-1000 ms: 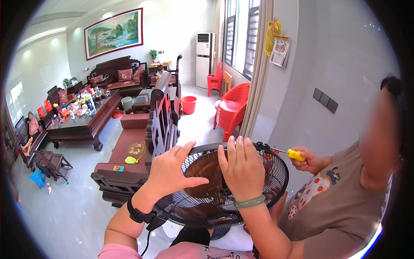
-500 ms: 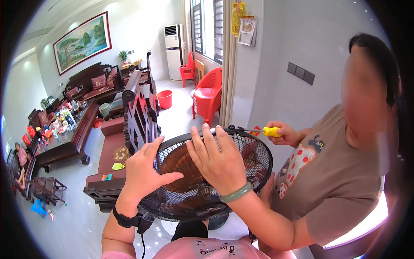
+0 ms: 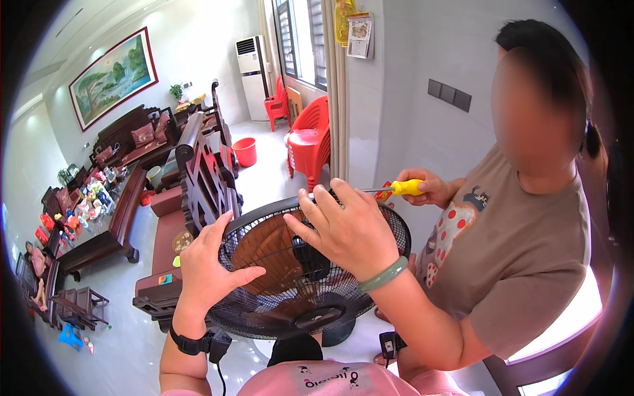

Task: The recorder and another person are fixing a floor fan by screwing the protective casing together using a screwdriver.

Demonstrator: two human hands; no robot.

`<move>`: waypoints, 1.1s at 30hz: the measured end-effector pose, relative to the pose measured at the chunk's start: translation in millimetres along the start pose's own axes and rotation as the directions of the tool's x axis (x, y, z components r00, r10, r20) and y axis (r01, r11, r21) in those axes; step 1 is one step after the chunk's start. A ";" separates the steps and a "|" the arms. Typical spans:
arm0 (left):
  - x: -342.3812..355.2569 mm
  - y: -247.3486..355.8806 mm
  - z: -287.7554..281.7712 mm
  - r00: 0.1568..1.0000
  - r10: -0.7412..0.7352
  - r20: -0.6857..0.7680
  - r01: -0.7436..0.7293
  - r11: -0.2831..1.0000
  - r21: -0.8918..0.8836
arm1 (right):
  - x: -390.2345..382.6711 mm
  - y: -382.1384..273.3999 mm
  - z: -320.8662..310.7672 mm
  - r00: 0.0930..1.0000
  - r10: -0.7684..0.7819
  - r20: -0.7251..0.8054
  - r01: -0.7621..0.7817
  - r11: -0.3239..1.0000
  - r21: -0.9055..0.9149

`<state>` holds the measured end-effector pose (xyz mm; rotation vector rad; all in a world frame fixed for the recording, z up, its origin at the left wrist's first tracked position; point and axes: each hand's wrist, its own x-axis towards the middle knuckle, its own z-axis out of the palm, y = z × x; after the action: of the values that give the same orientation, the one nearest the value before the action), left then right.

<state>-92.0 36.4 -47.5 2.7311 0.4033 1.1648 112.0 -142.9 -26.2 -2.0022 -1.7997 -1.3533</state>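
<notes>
Between my two hands sits the fan (image 3: 307, 264), its black wire guard facing up at a tilt, the near edge by my pink top (image 3: 323, 379). What bears its weight I cannot make out.

My left hand (image 3: 208, 270) is at the guard's left edge, fingers along the rim and the thumb stretched well away from them over the wires: a wide, loose spread that has hardly altered. My right hand (image 3: 356, 234), the one below the green bangle (image 3: 384, 274), lies across the far edge, fingers long and slightly parted, not curled around anything. How hard either hand presses, I cannot tell.

The change is on the right. Half a second ago a dark fitting on the rim showed between my right fingers and the yellow screwdriver (image 3: 408, 187); now my hand has shifted over that stretch and hides it. The screwdriver, held in the other person's hand (image 3: 432, 188), points in from beyond the right part of the rim, and its shaft disappears behind my knuckles.

I judge that the tool and my fingers now share one small piece of the far edge, so my right hand matters most for keeping the rim steady, and a slip there could catch my fingers.
</notes>
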 end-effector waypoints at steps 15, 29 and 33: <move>-22.3 2.2 -19.4 0.999 0.007 0.042 -0.006 0.999 -0.042 | -22.4 -7.7 -12.3 0.997 0.071 -0.034 -0.059 0.962 0.268; -21.2 9.1 -22.2 0.998 0.056 0.035 -0.053 0.996 -0.078 | -32.3 10.5 -33.5 0.974 -0.131 -0.183 0.155 0.981 0.120; -30.5 3.6 -29.6 1.000 0.023 0.020 -0.022 1.000 -0.004 | -18.7 7.3 -14.2 0.947 -0.184 -0.263 0.209 0.976 0.067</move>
<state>-132.9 24.6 -47.2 2.7488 0.3683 1.1407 112.9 -167.4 -27.0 -1.5529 -1.9400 -1.4711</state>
